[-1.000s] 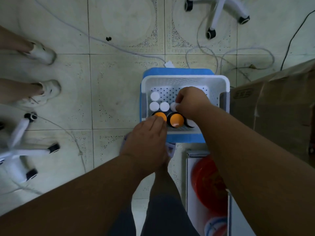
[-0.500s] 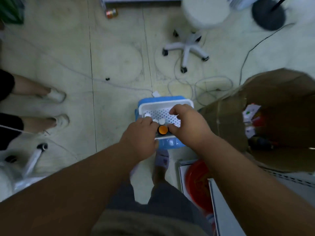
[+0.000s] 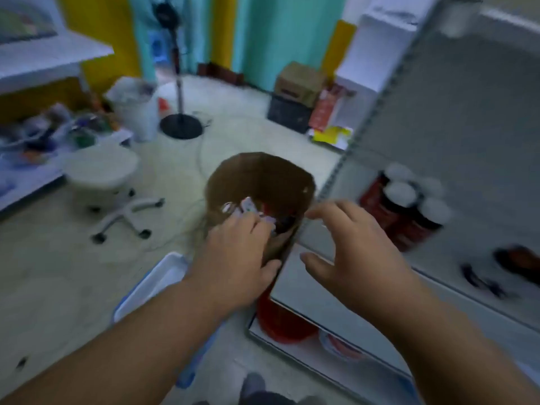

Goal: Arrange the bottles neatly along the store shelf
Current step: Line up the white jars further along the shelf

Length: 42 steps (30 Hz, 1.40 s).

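Left hand (image 3: 233,258): knuckles up, fingers curled; contents indiscernible through blur.
Right hand (image 3: 353,252): fingers spread, empty, dark white-capped bottles (image 3: 409,206) at 2 o'clock.

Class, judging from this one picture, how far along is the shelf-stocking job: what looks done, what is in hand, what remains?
Done: a few white-capped bottles stand grouped on the shelf. In hand: nothing clearly; the right hand is spread and looks empty, while the left hand is too blurred to judge. Left: most of the shelf is bare, so more bottles must be fetched and lined up.
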Tool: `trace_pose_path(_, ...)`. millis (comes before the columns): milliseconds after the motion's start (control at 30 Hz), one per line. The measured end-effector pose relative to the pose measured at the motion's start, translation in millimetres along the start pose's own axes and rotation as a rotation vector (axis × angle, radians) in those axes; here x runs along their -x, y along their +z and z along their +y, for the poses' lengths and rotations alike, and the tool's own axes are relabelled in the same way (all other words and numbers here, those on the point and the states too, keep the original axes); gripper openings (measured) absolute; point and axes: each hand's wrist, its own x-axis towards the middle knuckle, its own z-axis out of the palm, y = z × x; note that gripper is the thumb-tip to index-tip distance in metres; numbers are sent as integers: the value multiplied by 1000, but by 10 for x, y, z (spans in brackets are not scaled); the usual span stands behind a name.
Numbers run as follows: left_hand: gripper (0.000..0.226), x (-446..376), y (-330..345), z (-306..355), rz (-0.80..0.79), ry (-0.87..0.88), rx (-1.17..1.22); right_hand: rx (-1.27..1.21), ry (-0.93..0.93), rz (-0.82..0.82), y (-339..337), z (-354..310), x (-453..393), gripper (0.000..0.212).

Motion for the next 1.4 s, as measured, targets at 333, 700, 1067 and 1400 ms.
trace_pose_path(333,54,-125,507,2603,-163,636,49,85,564,281,-843,1234,2281,52)
trace_pose_path(700,66,396,1742,5923,-383,962,231,130,1037,286,-1604,2959,4935,53)
trace_pose_path(1067,63,-394,2764,7788,-463,1096,226,53,1237,391,-1816,4958,5601,51)
trace_pose_path(1400,63,-684,3401,9473,-424,1160,219,60,1245,429,-2212,6373,6356,50)
